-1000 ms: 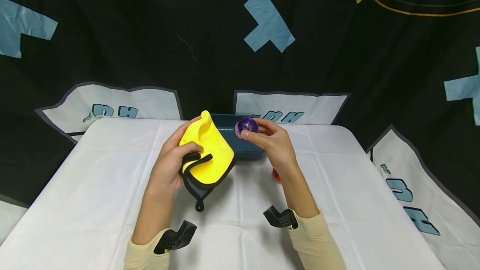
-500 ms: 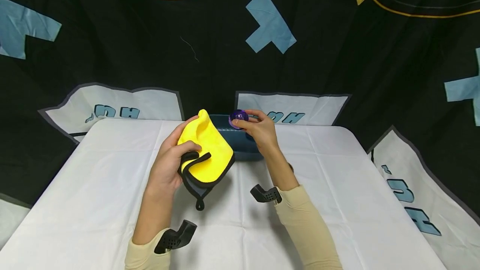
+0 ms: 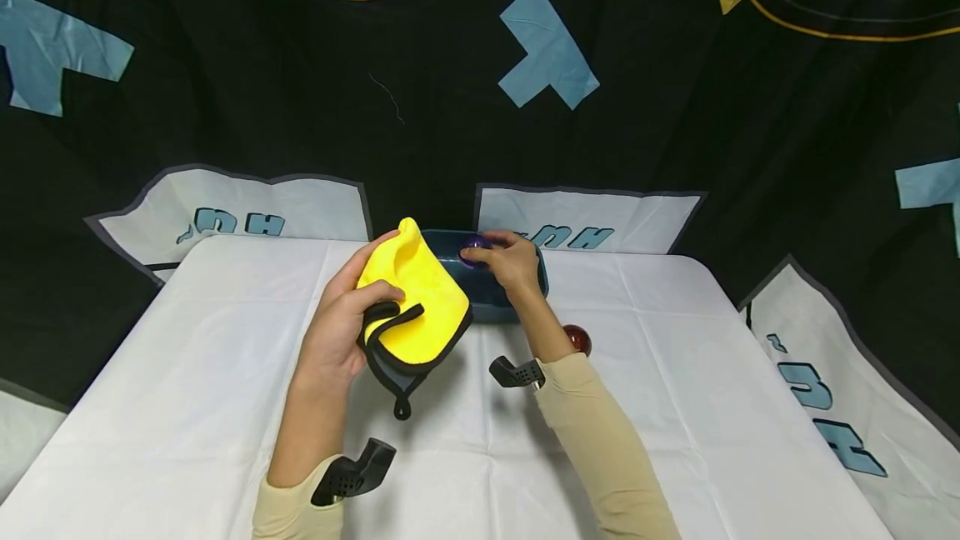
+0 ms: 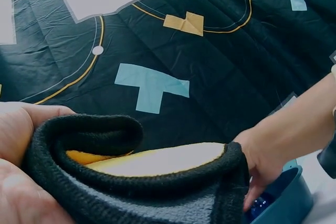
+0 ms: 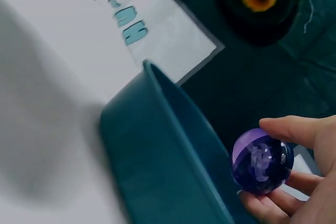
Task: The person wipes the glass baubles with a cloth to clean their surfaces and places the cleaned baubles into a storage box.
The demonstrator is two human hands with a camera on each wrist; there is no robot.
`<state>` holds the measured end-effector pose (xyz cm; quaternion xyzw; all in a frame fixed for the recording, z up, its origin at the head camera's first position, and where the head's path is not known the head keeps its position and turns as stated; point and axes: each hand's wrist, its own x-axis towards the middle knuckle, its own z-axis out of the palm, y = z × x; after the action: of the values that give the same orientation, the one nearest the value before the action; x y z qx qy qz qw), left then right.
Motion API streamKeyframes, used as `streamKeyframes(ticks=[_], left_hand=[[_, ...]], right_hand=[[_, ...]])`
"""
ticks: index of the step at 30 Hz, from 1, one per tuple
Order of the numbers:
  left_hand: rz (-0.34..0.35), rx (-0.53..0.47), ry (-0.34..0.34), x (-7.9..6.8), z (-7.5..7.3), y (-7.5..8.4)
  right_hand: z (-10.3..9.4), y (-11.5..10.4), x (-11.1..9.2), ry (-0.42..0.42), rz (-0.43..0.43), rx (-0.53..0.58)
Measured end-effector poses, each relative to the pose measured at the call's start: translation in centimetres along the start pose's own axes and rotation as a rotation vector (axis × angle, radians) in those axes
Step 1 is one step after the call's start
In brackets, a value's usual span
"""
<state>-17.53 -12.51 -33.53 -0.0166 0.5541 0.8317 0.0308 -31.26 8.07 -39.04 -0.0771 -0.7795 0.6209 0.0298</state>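
A yellow cloth (image 3: 423, 315) with a grey back, black edging and a small black loop is held folded in my left hand (image 3: 333, 327), above the table. The thumb lies over its yellow side. My right hand (image 3: 513, 263) pinches a glossy purple ball (image 5: 261, 163) between thumb and fingers. In the head view, hand and ball are over the opening of a dark teal tub (image 3: 495, 313). The right wrist view shows the ball beside the tub's rim. The cloth hides the tub's left part.
A dark red ball (image 3: 578, 340) rests on the white-covered table (image 3: 720, 390), partly behind my right forearm. The tub stands near the far table edge. Beyond it hangs a black cloth backdrop (image 3: 420, 123) with blue and yellow shapes.
My right hand has moved left and forward with the purple ball, then lower over the tub. The red ball is more visible behind the forearm. The left hand keeps its hold on the cloth.
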Motion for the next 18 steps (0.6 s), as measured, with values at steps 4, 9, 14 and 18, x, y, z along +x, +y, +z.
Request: streamKeyframes(ticks=[4, 9, 14, 18], left_hand=[[0.003, -0.003, -0.001, 0.0, 0.0, 0.0], [0.007, -0.001, -0.008, 0.0, -0.1, 0.0], [0.004, 0.003, -0.016, 0.1, 0.0, -0.1], [0.000, 0.000, -0.016, 0.1, 0.1, -0.1]], right_hand=[[0.3, 0.8, 0.0, 0.022, -0.009, -0.112], [0.4, 1.8, 0.0, 0.046, -0.028, -0.211], [0.1, 2.4, 0.0, 0.054, -0.039, -0.248], [0.0, 2.5, 0.0, 0.057, -0.047, -0.272]])
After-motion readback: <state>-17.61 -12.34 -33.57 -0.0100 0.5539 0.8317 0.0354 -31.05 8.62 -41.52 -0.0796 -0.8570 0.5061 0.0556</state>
